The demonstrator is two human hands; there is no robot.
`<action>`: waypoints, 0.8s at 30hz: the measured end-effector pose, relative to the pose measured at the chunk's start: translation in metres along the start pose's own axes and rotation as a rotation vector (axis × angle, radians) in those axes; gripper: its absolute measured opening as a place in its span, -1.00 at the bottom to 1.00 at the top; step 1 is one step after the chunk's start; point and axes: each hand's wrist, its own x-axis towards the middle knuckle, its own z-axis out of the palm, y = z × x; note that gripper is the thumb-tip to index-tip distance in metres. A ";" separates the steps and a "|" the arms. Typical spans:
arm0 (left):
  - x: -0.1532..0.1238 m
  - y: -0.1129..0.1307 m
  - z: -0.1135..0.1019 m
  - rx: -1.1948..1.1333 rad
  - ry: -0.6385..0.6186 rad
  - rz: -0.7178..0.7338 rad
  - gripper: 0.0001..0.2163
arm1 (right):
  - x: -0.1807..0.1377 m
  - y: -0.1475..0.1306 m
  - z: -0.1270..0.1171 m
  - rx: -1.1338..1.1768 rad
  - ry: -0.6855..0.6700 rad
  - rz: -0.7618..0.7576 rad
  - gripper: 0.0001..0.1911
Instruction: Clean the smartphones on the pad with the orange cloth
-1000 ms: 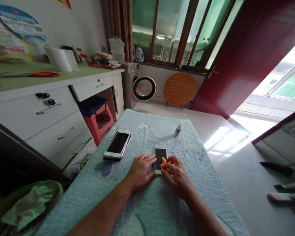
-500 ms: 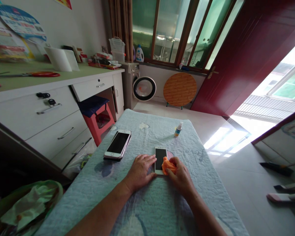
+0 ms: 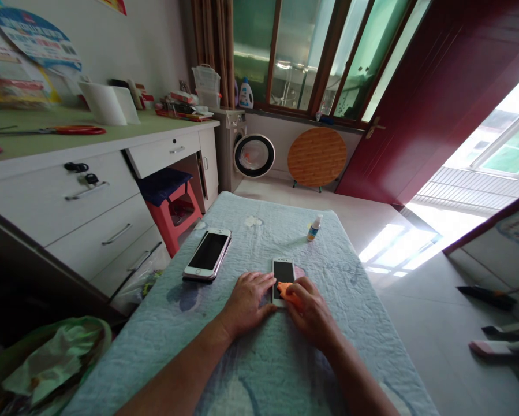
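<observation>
A white smartphone (image 3: 282, 270) with a dark screen lies face up on the cloth-covered table. My left hand (image 3: 249, 297) rests flat at its left edge, fingers stretched out, fingertips and thumb touching the side. Bunched in my right hand (image 3: 312, 311) is an orange cloth (image 3: 290, 293), pressed on the lower part of the screen. The right fingers are closed round the cloth and hide part of it. Further left lies a larger white phone (image 3: 208, 252) on top of a dark flat thing. Beyond the phones a small spray bottle (image 3: 314, 228) stands upright.
The table wears a pale blue quilted cover (image 3: 259, 370). A green bin (image 3: 103, 341) with crumpled paper stands at lower left. On the left is a desk (image 3: 155, 136) with scissors (image 3: 75, 130) and a paper roll (image 3: 105, 104); a red stool (image 3: 185, 211) is under it.
My right hand and the orange cloth have shifted slightly left over the phone's screen, and the hand has turned more over the cloth. My left hand stays at the phone's edge.
</observation>
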 end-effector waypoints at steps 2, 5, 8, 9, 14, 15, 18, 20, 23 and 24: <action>0.000 0.000 0.000 0.001 0.003 -0.006 -0.49 | -0.001 -0.002 -0.001 0.012 -0.032 -0.023 -0.80; 0.000 0.000 0.000 0.003 -0.001 -0.005 -0.48 | 0.000 -0.001 -0.002 0.031 -0.023 0.007 -0.81; 0.000 0.000 0.000 0.003 0.002 -0.001 -0.47 | 0.002 0.003 -0.001 0.055 0.016 0.083 -0.88; 0.000 0.000 -0.001 0.003 0.001 -0.003 -0.48 | 0.003 0.005 0.000 0.062 0.020 0.094 -0.90; 0.001 0.003 -0.004 0.002 -0.021 -0.021 -0.50 | 0.003 0.012 0.006 -0.002 0.059 0.100 -0.92; 0.001 0.003 -0.004 0.003 -0.020 -0.022 -0.50 | 0.003 0.012 0.006 -0.026 0.062 0.099 -0.91; 0.001 0.003 -0.004 0.005 -0.015 -0.020 -0.50 | 0.004 0.008 0.005 -0.083 0.031 0.088 -0.91; 0.001 0.002 -0.003 0.002 -0.014 -0.016 -0.50 | 0.004 0.003 0.004 -0.116 0.005 0.088 -0.91; 0.000 0.001 -0.002 -0.001 -0.013 -0.015 -0.49 | 0.004 0.000 0.001 -0.127 -0.017 0.084 -0.89; 0.000 0.001 -0.002 -0.001 -0.013 -0.015 -0.49 | 0.003 0.000 0.000 -0.118 -0.020 0.085 -0.89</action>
